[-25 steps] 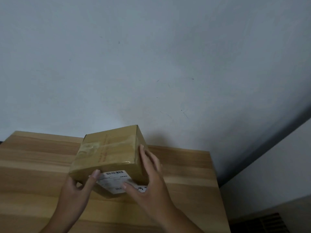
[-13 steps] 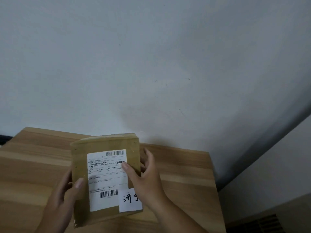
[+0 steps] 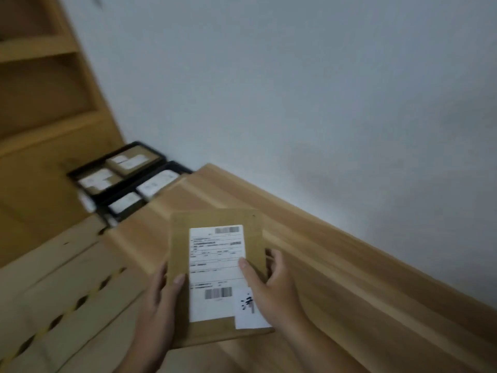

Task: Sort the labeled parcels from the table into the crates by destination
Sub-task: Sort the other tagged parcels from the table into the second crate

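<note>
**Brown parcel up in both hands, label facing the camera**

So the parcel (image 3: 177, 238) is a flat-ish brown cardboard box, held face-up toward the head camera over the near part of the wooden table (image 3: 349, 278). Can't tell if its bottom edge touches the tabletop. A big white shipping label (image 3: 216, 265) covers most of the front, with a barcode at the top, another near the bottom and lines of small print too blurry to read. A smaller white slip (image 3: 248, 316) with a black handwritten character overlaps the label's lower right corner.

The left hand (image 3: 161, 300) grips the left side, thumb flat on the cardboard just beside the label, other fingers hidden behind the box. The right hand (image 3: 271, 289) grips the right side, thumb pressed on the label's right edge, and its fingers (image 3: 277, 258) curl round the box's right edge.

Room-wise, the table's far edge runs along the pale wall (image 3: 295, 90), with bare wood to the right of the parcel. Past the table's left end, lower down, two black crates (image 3: 174, 166) sit side by side, touching, each with labelled boxes (image 3: 126, 160) inside. A wooden shelf unit (image 3: 40, 76) stands just beside the farther crate. Lower left there's a tan slatted surface (image 3: 67, 292), too blurred to identify.
</note>
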A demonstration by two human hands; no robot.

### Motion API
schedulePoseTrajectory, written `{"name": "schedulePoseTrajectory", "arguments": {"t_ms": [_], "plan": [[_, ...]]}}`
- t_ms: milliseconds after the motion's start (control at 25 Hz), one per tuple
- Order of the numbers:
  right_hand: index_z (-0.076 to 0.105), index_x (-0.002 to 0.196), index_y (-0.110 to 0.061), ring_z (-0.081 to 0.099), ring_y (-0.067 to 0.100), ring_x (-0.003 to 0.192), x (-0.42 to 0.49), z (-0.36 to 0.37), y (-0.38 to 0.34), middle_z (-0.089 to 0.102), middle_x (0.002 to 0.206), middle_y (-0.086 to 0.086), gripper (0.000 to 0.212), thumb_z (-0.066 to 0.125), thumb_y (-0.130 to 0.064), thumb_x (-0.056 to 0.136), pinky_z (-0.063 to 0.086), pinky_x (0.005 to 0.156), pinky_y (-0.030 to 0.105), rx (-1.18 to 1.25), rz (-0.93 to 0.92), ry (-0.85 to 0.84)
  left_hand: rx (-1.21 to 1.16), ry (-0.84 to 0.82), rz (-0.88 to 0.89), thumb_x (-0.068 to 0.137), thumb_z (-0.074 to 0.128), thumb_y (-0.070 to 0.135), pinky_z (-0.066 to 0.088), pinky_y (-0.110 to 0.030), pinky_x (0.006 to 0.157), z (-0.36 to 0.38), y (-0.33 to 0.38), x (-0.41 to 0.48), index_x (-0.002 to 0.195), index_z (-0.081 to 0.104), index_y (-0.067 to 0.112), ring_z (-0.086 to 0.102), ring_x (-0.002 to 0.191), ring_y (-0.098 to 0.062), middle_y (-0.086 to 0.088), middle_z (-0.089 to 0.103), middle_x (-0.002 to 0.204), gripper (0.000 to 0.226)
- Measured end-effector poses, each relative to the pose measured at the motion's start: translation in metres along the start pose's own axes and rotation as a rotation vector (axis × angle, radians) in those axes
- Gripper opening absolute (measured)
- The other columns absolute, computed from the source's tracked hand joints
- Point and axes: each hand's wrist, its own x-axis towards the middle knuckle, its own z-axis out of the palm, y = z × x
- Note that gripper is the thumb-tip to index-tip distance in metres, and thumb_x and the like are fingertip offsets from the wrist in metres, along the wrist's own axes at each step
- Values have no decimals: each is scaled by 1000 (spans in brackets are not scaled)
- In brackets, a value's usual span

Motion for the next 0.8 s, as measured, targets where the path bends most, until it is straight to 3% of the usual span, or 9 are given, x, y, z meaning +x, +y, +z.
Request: {"name": "schedulePoseTrajectory", "arguments": {"t_ms": [160,320,480,680,800], "plan": [[55,115,-43,75,2,87,-13,85,-8,75,104,-19,37,77,-41,85,59,63,24,36,24,-187,-204,119,-30,88,60,60,48,-23,77,-81,-10,-16,117,50,73,63,99,11,39,62,115,33],[62,122,-47,77,17,94,-33,167,-19,77,110,-12,33,68,-27,96,63,66,32,62,60,-482,-269,314,-89,93,58,53,52,-32,81,-164,-32,-30,120,50,72,67,100,4,31,68,114,34],[56,131,-53,73,6,101,-56,231,-20,74,116,-19,42,66,-29,97,59,70,18,7,16,-639,-309,418,-149,95,54,55,52,-29,71,-225,-53,-40,113,45,79,68,89,7,32,69,106,31],[56,124,-60,75,7,99,-60,287,-12,74,114,-21,40,70,-37,94,62,74,28,-84,-15,-737,-348,520,-239,95,54,55,51,-24,62,-269,-71,-41,99,41,85,70,83,4,24,69,105,33],[58,120,-61,75,6,98,-50,318,-17,74,113,-21,39,70,-36,94,62,73,28,-97,-33,-775,-381,572,-257,94,53,55,49,-25,63,-288,-72,-32,98,41,85,66,92,-1,25,64,110,32]]}}
